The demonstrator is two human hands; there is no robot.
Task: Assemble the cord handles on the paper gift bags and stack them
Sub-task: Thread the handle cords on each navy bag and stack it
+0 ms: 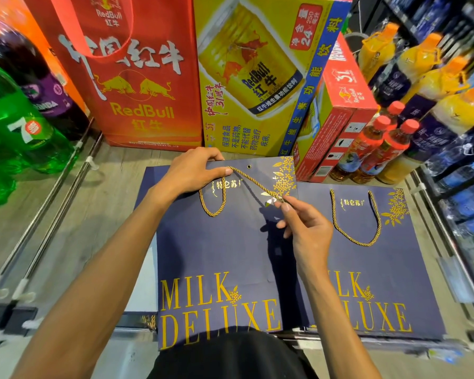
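- Dark clothing [230,356] fills the bottom edge, with both forearms reaching out over it.
- Right hand [304,228]: thumb and forefinger pinch the free end of the gold cord [253,183]; the other fingers are loosely curled.
- Left hand [195,170]: grips the top edge of the near bag [216,250], with the thumb pressing the cord against it. A loop of cord hangs just below.
- Near bag lies flat, print up, on a wooden surface [107,201]. One eyelet [249,166] at its top edge is open — no cord through it.
- Second bag [389,269] lies flat just beside it on the right, and its handle [356,236] appears fitted at both ends.
- Step in hand, as judged: threading the cord's second end. Stacking is not yet begun.
- Next move calls for carrying the pinched tip up to the open eyelet and feeding it through — the left hand should hold that edge steady.
- Behind stand a red carrier [137,77], a yellow carton [257,77] and bottles [378,143].
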